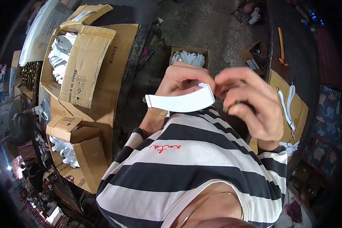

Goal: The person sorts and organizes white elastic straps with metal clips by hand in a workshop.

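My left hand (182, 80) is closed around a white strap (180, 102), which curves across in front of its fingers. The strap's left end is folded over, with a small dark piece beside it. To the right, my right hand (252, 102) is raised beside the strap's curled end, slightly blurred. Its fingers are bent, and something small and dark shows at the thumb tip; I cannot make out what it is.
At left stand an open carton (89, 68) and a lower carton (91, 163), both holding white strips. Another box (173, 51) of strips is ahead. On the right bench lie a hammer (280, 40) and white straps (284, 104) on cardboard (300, 114). A fan (21, 117) stands far left.
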